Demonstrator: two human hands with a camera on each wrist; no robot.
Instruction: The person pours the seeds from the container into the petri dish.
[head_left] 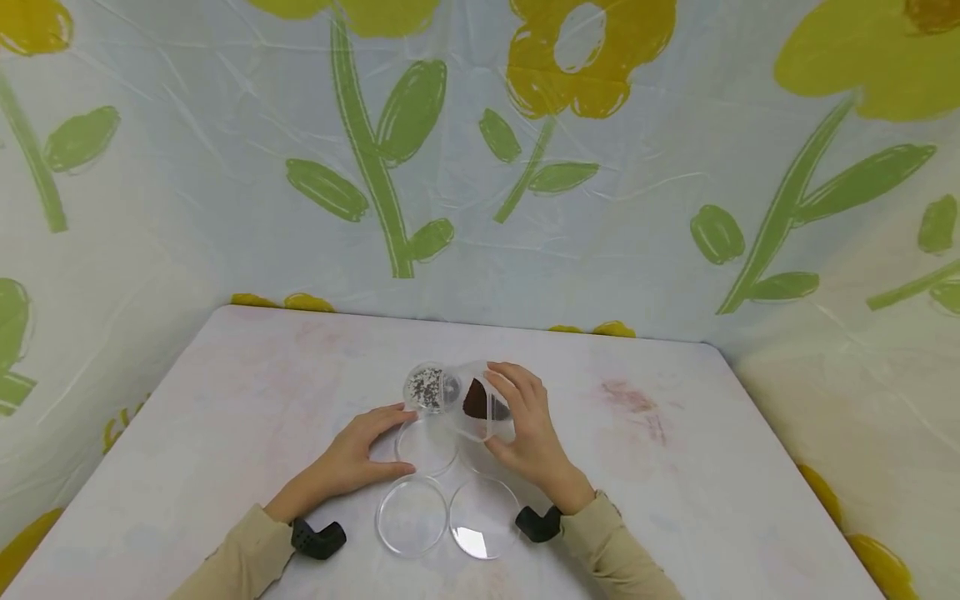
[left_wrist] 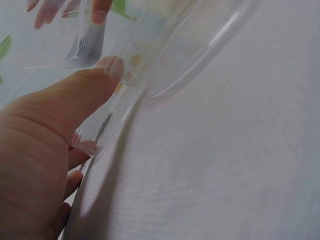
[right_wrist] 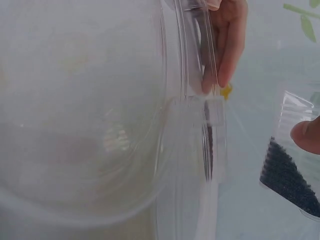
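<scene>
My right hand (head_left: 527, 421) holds a clear, divided petri dish (head_left: 478, 432) by its rim, tilted above the table. Dark brown grains (head_left: 475, 400) lie to one side of its divider, and in the right wrist view the thumb (right_wrist: 307, 136) presses its wall. Just left of it sits another divided dish (head_left: 427, 388) with dark and white bits. My left hand (head_left: 356, 454) spans a clear round petri dish (head_left: 426, 447) in front of these, thumb and fingers at its rim. In the left wrist view the thumb (left_wrist: 87, 95) rests against clear plastic.
Two clear round dishes or lids, a left one (head_left: 412, 555) and a right one (head_left: 484, 542), lie nearer me, side by side. The white table (head_left: 675, 450) carries reddish smudges. A flower-printed sheet (head_left: 637, 208) hangs behind and at both sides.
</scene>
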